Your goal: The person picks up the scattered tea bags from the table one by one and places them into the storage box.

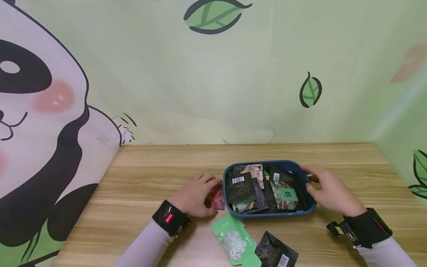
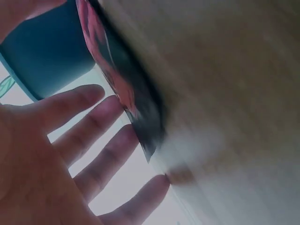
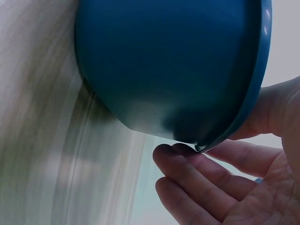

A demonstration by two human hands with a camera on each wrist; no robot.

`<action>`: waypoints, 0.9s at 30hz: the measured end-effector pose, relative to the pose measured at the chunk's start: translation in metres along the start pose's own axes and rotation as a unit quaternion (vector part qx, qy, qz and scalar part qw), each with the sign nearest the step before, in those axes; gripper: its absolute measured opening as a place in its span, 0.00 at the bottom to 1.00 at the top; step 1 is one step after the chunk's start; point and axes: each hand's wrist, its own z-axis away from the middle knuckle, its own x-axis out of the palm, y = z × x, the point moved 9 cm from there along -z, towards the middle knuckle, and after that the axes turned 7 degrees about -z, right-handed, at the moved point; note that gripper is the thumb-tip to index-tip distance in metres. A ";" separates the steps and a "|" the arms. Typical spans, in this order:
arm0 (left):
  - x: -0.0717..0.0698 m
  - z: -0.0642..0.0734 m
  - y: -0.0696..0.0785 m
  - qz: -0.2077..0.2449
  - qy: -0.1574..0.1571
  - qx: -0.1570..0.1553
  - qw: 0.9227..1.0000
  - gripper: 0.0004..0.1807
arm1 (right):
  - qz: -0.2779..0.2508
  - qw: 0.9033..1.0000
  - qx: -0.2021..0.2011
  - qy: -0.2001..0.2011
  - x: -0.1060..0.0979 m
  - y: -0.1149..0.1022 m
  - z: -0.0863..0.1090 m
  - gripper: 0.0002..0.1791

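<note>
A small pink-and-dark packet [image 1: 218, 200] lies on the table against the left end of a blue bin [image 1: 270, 214]. My left hand [image 1: 195, 196] reaches around this packet, thumb on the near side and fingers on the far side. In the left wrist view the fingers are spread and relaxed, with tips right at the packet's edge [image 2: 124, 89]. At the bin's right end, my right hand [image 1: 331, 189] holds the rim, thumb over it and fingers along the far corner. Black packets [image 1: 241, 191] and a packet with a green label [image 1: 287, 196] fill the bin.
In front of the bin lie a green card-like packet [image 1: 235, 241] and a black packet with a barcode [image 1: 277, 252]. The wooden table [image 1: 150, 167] meets a green wall [image 1: 200, 92] printed with a panda and leaves.
</note>
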 end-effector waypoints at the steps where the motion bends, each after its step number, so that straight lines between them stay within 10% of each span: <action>1: -0.001 -0.001 0.000 -0.005 0.005 0.000 1.000 0.50 | 0.000 1.000 0.001 0.000 -0.001 0.000 0.000 0.31; 19: -0.009 -0.004 0.012 -0.053 0.032 -0.002 0.998 0.27 | 0.003 1.000 0.003 0.007 -0.004 0.000 -0.002 0.30; 27: 0.003 -0.001 0.011 0.016 -0.013 0.003 1.000 0.26 | 0.000 1.000 0.001 0.006 0.000 -0.001 -0.002 0.30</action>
